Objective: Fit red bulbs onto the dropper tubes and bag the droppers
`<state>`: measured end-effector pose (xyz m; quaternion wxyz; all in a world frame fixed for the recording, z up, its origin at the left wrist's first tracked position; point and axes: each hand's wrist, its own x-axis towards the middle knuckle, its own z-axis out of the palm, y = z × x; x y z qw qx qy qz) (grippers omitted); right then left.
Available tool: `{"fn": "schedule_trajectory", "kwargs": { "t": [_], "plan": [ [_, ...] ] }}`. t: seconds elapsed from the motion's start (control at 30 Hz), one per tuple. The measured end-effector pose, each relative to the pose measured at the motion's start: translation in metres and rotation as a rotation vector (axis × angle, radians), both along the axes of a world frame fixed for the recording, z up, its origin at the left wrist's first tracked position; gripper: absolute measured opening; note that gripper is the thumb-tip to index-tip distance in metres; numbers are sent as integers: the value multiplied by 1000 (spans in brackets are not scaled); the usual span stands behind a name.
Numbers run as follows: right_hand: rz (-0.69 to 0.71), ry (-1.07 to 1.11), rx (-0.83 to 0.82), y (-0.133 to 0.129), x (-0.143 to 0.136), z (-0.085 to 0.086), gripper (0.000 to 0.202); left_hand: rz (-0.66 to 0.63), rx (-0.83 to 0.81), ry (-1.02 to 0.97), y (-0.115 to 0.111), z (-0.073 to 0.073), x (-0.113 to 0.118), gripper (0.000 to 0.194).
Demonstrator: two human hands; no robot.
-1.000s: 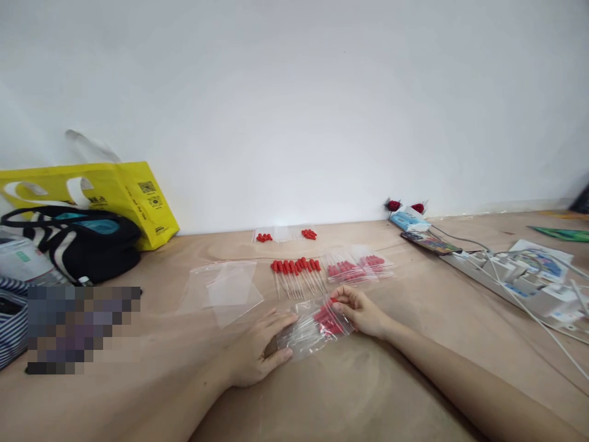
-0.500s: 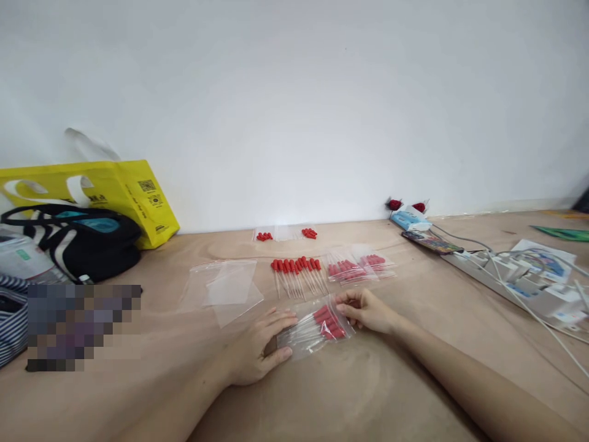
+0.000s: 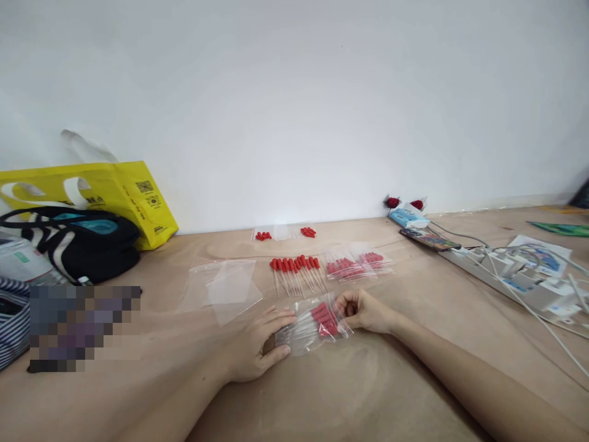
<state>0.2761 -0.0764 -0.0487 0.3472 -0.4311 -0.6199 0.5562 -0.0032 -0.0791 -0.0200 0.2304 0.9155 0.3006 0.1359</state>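
Note:
In front of me lies a clear zip-lock bag with several glass droppers inside, their red rubber bulbs toward its right end. My right hand pinches the bag's right edge, by the zip strip, between thumb and fingers. At the bag's left end rests my left hand, its fingers and thumb apart and touching the plastic. Just beyond are loose droppers in a row, red bulbs pointing away from me. Filled dropper bags overlap to their right. Flat clear bags lie to the left.
Near the wall, small bags with red bulbs lie on the brown table. A yellow bag and a black bag stand left. To the right are a tissue pack, a power strip and trailing cables.
The bag's right end looks slightly more crumpled, and my right fingers have curled a little at the zip edge. My left hand keeps nearly the same place. The whole view has shifted slightly.

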Motion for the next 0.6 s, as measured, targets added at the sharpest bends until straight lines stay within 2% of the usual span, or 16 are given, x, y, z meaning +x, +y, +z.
{"fn": "schedule_trajectory", "kwargs": {
  "t": [0.27, 0.43, 0.5, 0.6],
  "plan": [
    [18, -118, 229, -6, 0, -1, 32, -5, 11, 15, -1, 2, 1, 43],
    [8, -157, 248, -15, -7, -1, 32, -11, 1, 3, 1, 1, -4, 46],
    [-34, -119, 229, -14, -6, -1, 32, -34, -14, -5, 3, 1, -8, 47],
    [-206, -115, 246, -8, -4, -1, 32, -50, -41, -9, 6, 4, -12, 48]
  ]
}}
